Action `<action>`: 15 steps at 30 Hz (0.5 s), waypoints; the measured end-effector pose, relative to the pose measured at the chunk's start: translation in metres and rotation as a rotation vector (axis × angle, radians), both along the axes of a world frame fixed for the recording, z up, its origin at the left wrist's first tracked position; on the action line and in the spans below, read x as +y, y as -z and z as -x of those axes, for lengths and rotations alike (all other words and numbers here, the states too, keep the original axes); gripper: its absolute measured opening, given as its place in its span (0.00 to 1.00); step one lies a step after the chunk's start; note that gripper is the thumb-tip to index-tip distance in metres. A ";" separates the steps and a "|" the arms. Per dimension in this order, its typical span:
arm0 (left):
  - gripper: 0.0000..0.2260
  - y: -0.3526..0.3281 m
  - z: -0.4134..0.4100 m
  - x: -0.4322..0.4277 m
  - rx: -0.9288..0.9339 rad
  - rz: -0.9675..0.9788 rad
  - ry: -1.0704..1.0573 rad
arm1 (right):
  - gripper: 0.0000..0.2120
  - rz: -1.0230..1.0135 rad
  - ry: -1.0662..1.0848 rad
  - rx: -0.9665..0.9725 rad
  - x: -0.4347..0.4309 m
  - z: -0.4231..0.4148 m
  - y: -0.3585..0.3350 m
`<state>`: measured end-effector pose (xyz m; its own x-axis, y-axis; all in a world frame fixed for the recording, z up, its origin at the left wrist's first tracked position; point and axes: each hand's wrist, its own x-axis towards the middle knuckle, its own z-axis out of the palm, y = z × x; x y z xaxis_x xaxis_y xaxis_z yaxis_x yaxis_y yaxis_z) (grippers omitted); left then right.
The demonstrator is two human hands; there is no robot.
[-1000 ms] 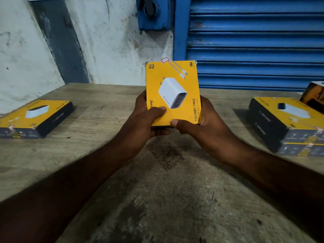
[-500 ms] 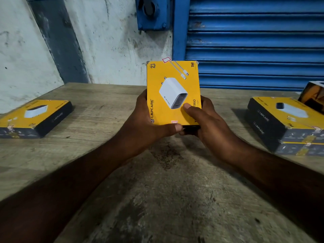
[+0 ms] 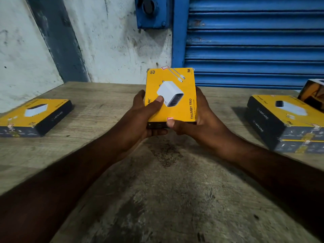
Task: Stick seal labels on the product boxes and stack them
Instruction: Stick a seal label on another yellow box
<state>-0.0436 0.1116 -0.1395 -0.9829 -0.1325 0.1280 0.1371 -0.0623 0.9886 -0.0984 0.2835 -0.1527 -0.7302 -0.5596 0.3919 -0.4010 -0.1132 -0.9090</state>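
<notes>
Nearest, at 6 o'clock: worn desk (image 3: 175,207) with a dark stain (image 3: 166,151). Just past that, raised off the desk at centre: yellow product box (image 3: 177,109), closed, contents unseen, printed face turned to the camera, white charger pictured on it. Gripped at its 9 o'clock edge by the left hand (image 3: 138,118), thumb laid across the printed face, fingers curled underneath. Gripped at its 3 o'clock edge by the right hand (image 3: 201,125), thumb pressed against the dark near side, right below a small red seal label (image 3: 170,118) at the box's 6 o'clock edge. Second label (image 3: 164,68) at the 12 o'clock edge, poking up past it.

Farther out at 9 o'clock, flat on the desk: single matching box (image 3: 35,114), closed, well apart from both hands. At 3 o'clock: stack of two matching boxes (image 3: 280,123), closed; just behind, cut by the frame, a tilted box (image 3: 313,93).

Beyond the desk at 12 o'clock: stained white wall (image 3: 114,41), blue shutter (image 3: 254,41), blue metal housing (image 3: 152,13).
</notes>
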 end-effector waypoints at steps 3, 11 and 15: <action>0.33 -0.001 -0.001 0.002 -0.001 -0.005 0.016 | 0.37 -0.030 0.030 0.090 0.000 0.004 -0.001; 0.32 -0.001 -0.001 -0.007 0.009 0.089 0.070 | 0.33 -0.120 0.000 0.158 0.007 0.007 -0.001; 0.30 0.001 -0.001 -0.007 0.065 0.189 0.131 | 0.36 -0.172 0.015 0.167 0.011 0.012 0.000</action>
